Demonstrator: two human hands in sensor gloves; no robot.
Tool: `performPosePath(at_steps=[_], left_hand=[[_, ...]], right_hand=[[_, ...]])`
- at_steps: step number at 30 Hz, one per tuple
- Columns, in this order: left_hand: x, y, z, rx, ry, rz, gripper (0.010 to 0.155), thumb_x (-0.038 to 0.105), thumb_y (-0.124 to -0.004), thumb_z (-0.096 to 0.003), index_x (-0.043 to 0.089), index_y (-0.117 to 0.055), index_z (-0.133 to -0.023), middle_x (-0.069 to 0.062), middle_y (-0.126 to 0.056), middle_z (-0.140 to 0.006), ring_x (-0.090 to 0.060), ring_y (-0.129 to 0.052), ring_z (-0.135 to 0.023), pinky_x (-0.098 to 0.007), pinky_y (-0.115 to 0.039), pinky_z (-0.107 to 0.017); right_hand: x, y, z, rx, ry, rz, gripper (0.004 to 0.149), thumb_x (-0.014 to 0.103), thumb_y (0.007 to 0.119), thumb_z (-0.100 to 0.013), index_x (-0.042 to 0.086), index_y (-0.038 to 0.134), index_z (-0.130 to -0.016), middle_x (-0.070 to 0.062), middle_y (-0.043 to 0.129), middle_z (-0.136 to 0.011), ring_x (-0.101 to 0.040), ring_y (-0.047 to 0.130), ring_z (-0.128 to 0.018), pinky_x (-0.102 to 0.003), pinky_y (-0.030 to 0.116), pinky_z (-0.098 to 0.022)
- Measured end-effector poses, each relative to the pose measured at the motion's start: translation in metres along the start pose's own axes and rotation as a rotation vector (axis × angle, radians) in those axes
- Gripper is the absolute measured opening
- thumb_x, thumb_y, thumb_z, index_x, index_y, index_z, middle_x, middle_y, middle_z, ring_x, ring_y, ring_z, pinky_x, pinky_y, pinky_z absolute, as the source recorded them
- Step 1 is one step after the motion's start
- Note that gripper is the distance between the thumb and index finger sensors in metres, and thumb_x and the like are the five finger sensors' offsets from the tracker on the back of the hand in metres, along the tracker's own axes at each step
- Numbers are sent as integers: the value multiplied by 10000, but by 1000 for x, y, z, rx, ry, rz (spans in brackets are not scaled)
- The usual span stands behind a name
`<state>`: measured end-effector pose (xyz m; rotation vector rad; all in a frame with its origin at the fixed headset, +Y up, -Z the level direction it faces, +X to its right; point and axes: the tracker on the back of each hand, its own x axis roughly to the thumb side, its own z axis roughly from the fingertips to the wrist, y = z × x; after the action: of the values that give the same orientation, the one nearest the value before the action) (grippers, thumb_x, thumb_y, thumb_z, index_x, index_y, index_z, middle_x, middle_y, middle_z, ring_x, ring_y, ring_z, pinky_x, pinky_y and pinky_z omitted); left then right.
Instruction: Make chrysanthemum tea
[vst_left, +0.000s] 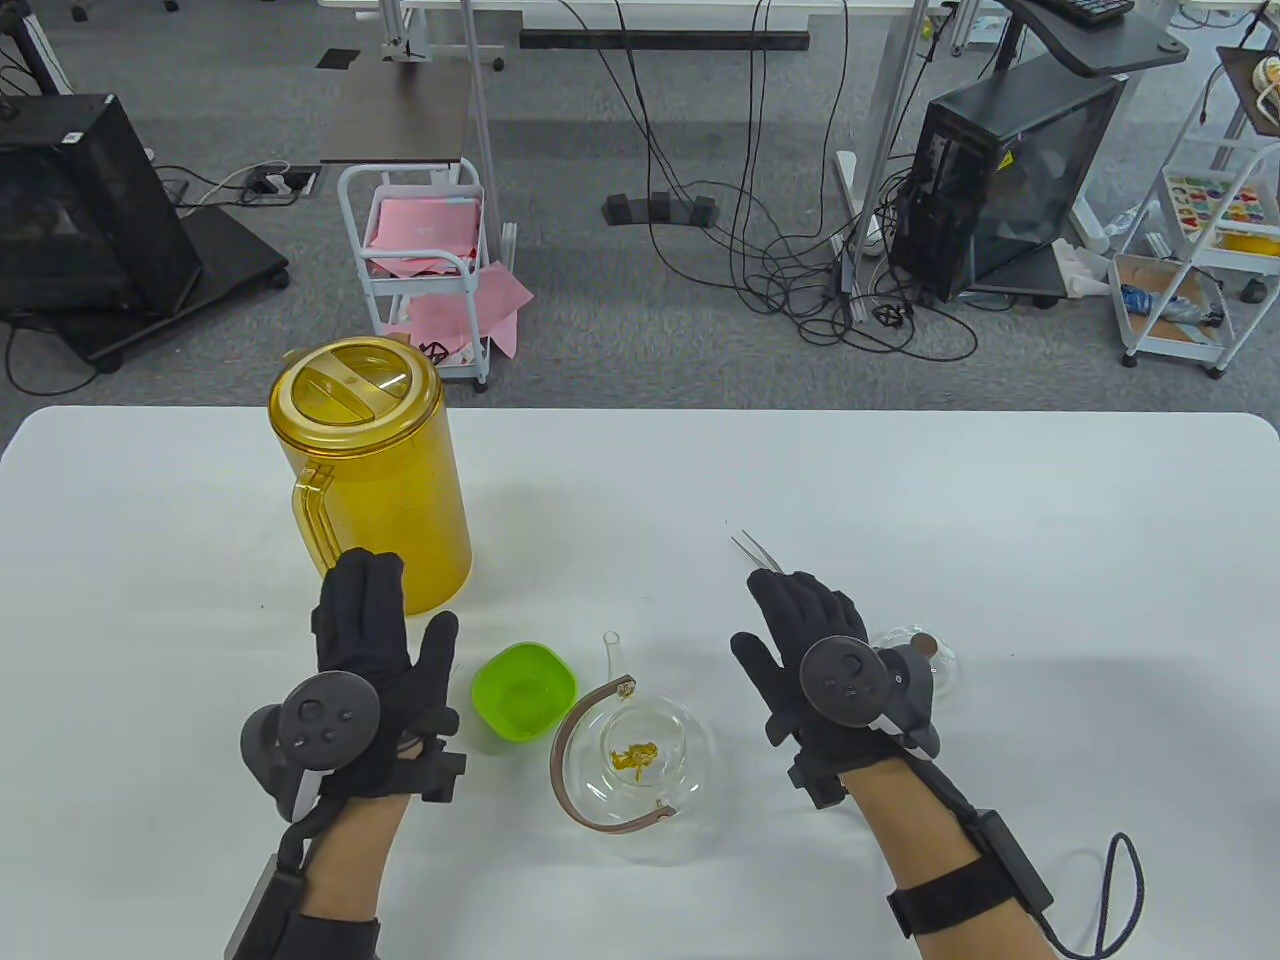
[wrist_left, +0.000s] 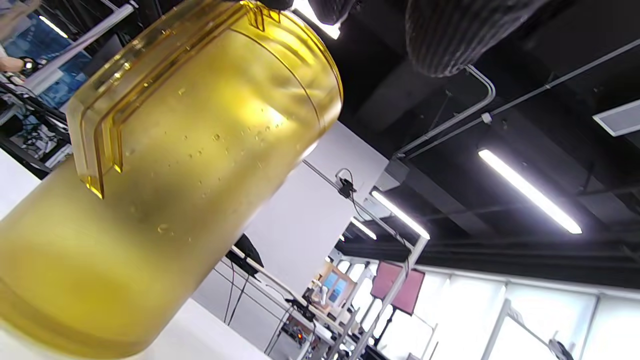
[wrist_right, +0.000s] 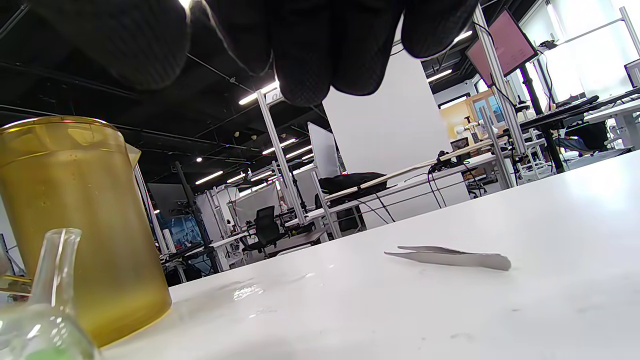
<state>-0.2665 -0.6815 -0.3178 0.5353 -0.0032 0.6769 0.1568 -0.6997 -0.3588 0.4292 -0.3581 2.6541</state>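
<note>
Both hands wear black knit gloves. The left hand (vst_left: 375, 640) carries a dark grey round tracker (vst_left: 325, 712) with small buttons on its back, fastened by black straps and a bracket at the wrist. The right hand (vst_left: 800, 625) has a matching tracker (vst_left: 845, 682), a black forearm band with a box, and a looping black cable (vst_left: 1120, 900).

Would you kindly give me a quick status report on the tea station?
Left hand and right hand open, holding nothing. Chrysanthemum in lidless glass teapot; yellow pitcher upright, lid on. Tweezers on table; nothing blocking.
</note>
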Motion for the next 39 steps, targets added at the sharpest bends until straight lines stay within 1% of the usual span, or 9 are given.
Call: performPosePath(at_steps=[6,10,13,17,20,23,32,35,39], left_hand=[[-22,13,-20,54,171,131,946,610,-727,-554,191,-118,-1145,-172,-32,-1220,-474,-125,-1102,-634,-229,-755],[-32,14,-39,58,251,178,969,623,-727,-553,180,-96,-1140,-184,-41,-1222,-480,-139,-1106,-636,-233,-756],[-36,11,-55,71,324,302,954,625,-719,-555,186,-113,-1146,-195,-102,-1238,-494,-173,-1108,-656,-234,-754],[-39,6,-69,119,387,412,885,636,-703,-557,195,-231,-1162,-196,-261,-1243,-506,-260,-1103,-685,-242,-741],[-43,3,-72,163,429,486,833,668,-694,-544,207,-346,-1145,-185,-444,-1186,-501,-390,-1067,-695,-254,-734],[-48,-1,-72,177,443,527,786,695,-678,-540,234,-419,-1122,-180,-525,-1135,-502,-450,-1032,-704,-253,-728],[-59,6,-77,134,531,614,761,783,-654,-512,179,-710,-972,-160,-717,-957,-480,-620,-901,-724,-318,-713],[-59,6,-78,115,529,664,696,756,-689,-525,191,-757,-928,-159,-732,-945,-480,-630,-898,-727,-327,-715],[-57,8,-78,114,508,745,591,669,-713,-555,219,-771,-934,-156,-742,-960,-481,-633,-916,-727,-314,-725]], right_hand=[[0,-1,-1,-4,-1,-14,689,561,705,-547,237,526,-1129,-55,633,-1113,-387,659,-1069,-629,519,-743],[1,1,-1,5,-6,-12,690,562,705,-547,237,527,-1129,-55,632,-1114,-386,660,-1069,-630,520,-742],[1,4,-2,17,-3,-7,691,562,705,-547,238,524,-1129,-54,630,-1115,-389,658,-1069,-630,519,-743],[-2,5,-2,27,5,1,691,562,705,-547,237,526,-1130,-54,630,-1116,-389,657,-1070,-632,517,-743],[-6,5,-3,31,16,-2,690,562,704,-548,238,524,-1130,-57,629,-1116,-390,654,-1071,-632,516,-743],[-8,6,-4,35,25,0,691,563,704,-548,239,522,-1131,-55,627,-1117,-391,652,-1072,-634,514,-743],[-6,11,-4,58,22,21,688,564,703,-548,238,531,-1129,-57,632,-1116,-391,659,-1069,-635,518,-741],[-5,11,-4,56,20,24,686,564,703,-549,237,537,-1128,-57,634,-1115,-391,660,-1069,-635,519,-740],[-6,9,-4,51,19,19,685,563,703,-549,236,538,-1128,-58,636,-1114,-391,662,-1067,-637,520,-739]])
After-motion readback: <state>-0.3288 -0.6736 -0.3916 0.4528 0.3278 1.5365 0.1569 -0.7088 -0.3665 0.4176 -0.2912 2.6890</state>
